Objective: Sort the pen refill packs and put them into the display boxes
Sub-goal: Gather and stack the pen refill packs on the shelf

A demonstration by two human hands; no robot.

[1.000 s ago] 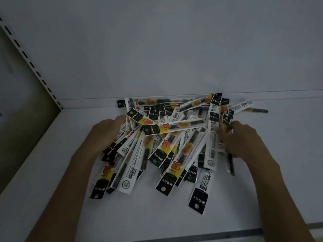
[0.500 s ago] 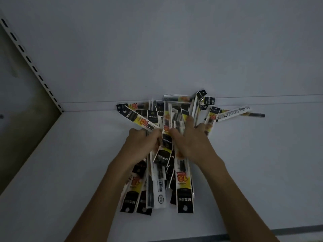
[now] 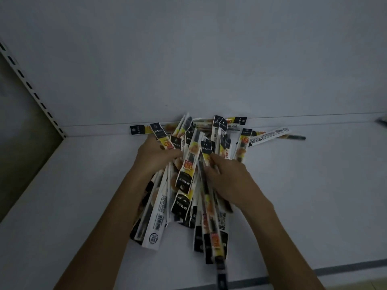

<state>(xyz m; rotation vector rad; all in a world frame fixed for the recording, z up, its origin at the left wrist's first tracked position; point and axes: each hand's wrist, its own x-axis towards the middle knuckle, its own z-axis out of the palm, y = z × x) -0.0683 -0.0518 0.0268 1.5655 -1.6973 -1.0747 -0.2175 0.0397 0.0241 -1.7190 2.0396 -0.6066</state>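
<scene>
1. Found long, flat, black, yellow and white plastic pen refill packs bunched in a rough sheaf on the flat white shelf, far ends near the white rear panel.
2. Noted left hand with grip curled round the sheaf's left side, holding several packs.
3. Noted right hand with grip closed on the right side, thumb over the top.
4. Observed one white stray pack splayed out right of the sheaf.
5. Saw no display boxes.
6. Judged task early: no sorting evident, no boxing done; both outstanding.
</scene>
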